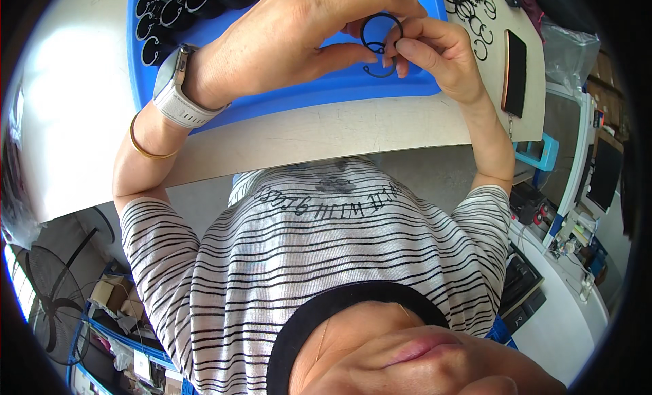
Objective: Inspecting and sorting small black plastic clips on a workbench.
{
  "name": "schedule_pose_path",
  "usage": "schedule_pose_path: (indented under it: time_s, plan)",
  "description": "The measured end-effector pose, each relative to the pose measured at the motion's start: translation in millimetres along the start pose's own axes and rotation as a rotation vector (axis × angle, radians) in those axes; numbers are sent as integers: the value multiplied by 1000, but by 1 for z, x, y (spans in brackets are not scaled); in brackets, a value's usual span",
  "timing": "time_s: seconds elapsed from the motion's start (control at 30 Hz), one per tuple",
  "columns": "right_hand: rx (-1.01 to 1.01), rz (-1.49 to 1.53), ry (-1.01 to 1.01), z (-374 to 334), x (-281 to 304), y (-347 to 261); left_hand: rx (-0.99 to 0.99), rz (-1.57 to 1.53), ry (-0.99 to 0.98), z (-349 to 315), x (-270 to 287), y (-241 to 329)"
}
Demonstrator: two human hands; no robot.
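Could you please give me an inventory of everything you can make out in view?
table: one, pale, before the person
tray: one, blue, on the table
grouped rings: many, black, tray's upper left
loose rings: many, black, table right of tray
held rings: apparently two, black, between the hands
phone: one, dark, table's right side
plastic bag: one, clear, upper right
fan: one, dark, lower left
shelving: blue, lower left
small background items: uncountable, mixed colours, both sides
striped shirt: one, white and black, on the person
watch: one, white strap, left wrist
bangle: one, gold, left forearm
left hand: one, bare, over the tray
right hand: one, bare, at the held rings
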State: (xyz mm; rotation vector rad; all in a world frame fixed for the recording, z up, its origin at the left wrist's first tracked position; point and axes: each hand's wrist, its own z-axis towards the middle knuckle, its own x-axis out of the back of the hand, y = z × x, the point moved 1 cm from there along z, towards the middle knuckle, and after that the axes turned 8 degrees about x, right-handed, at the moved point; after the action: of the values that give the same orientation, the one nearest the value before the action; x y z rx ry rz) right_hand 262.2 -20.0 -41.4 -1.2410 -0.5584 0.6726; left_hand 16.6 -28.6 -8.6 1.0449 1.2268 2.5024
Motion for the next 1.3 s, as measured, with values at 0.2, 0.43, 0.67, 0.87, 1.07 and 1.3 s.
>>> schedule_pose_path:
  time_s: [0.2,0.43,0.67,0.87,1.07,1.3]
  plan:
    - [19,-15,1,0,0,0,-30,-42,31,-3,-2,-3]
    - [29,9,-2,0,0,-1,-41,2,36,-1,0,-1]
    - [24,51,28,1,-2,-2,-391,87,286,4,6,-3]
    - [16,39,-10,1,0,-5,-324,289,516,1,27,-21]
    - [6,41,-8,2,-2,-7,-138,248,476,-2,27,-21]
    - [9,33,-24,3,-3,-7,-88,227,440,-2,25,-19]
